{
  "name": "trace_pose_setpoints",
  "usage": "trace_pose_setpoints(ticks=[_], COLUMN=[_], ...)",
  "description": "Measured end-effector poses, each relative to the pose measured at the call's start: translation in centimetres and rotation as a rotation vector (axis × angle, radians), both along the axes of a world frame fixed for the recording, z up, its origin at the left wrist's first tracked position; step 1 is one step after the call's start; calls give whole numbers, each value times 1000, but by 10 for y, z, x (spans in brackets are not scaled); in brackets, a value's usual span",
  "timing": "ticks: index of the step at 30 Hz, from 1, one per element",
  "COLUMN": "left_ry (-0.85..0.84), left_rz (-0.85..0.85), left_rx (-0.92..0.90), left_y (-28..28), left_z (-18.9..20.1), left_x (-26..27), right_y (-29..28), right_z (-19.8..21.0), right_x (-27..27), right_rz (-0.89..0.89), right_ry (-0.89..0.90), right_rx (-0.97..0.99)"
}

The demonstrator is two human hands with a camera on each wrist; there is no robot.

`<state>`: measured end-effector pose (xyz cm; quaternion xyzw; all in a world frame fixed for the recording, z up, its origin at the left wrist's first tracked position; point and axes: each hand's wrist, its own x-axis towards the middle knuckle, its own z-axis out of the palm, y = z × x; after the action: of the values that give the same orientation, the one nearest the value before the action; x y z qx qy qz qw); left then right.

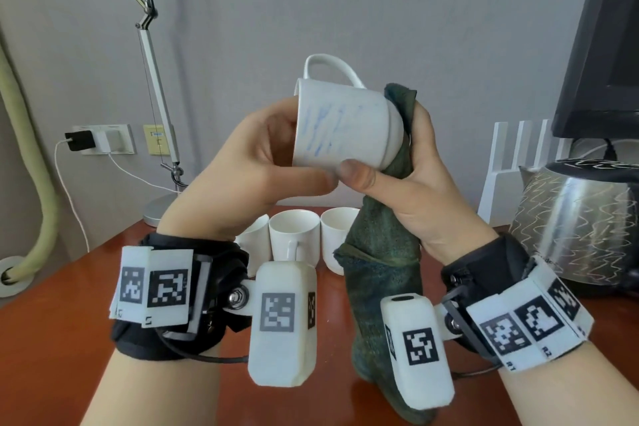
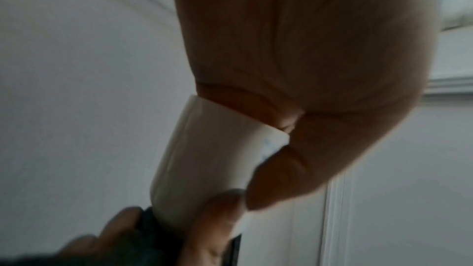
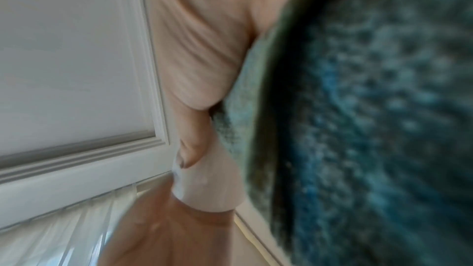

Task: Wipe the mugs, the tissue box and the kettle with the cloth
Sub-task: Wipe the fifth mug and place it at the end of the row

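My left hand (image 1: pixel 262 162) grips a white mug (image 1: pixel 342 124) at its rim, holding it on its side in the air with the handle up. Blue scribbles mark the mug's wall. My right hand (image 1: pixel 408 169) holds a dark green cloth (image 1: pixel 383 273) against the mug's base, thumb on the mug's lower wall. The cloth hangs down to the table. The left wrist view shows the mug (image 2: pixel 204 169) between both hands; the right wrist view shows the cloth (image 3: pixel 371 128) close up and the mug (image 3: pixel 204 185). A steel kettle (image 1: pixel 574 221) stands at the right.
Three white mugs (image 1: pixel 294 239) stand in a row on the red-brown table (image 1: pixel 52 339) behind my hands. A dark monitor (image 1: pixel 601 45) rises over the kettle, with a white rack (image 1: pixel 511 162) beside it. A desk lamp (image 1: pixel 152 79) stands at the back left by wall sockets.
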<state>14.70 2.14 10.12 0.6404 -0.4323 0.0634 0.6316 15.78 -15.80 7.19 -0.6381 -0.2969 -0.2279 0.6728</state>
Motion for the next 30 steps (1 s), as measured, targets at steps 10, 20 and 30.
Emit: trace_pose_setpoints(ticks=[10,20,30], left_ry=[565,618,554], left_rz=[-222,-30,37], left_rx=[-425,-633,-666], left_y=[-14,-12,-16], left_z=[16,13,17], left_x=[0,12,12], right_y=[-9,-4,14], right_z=[0,3,-6], right_x=[0,-3,-10], right_rz=[26,-443,-715], right_ry=[-163,-191,-368], right_rx=[-116,-437,-787])
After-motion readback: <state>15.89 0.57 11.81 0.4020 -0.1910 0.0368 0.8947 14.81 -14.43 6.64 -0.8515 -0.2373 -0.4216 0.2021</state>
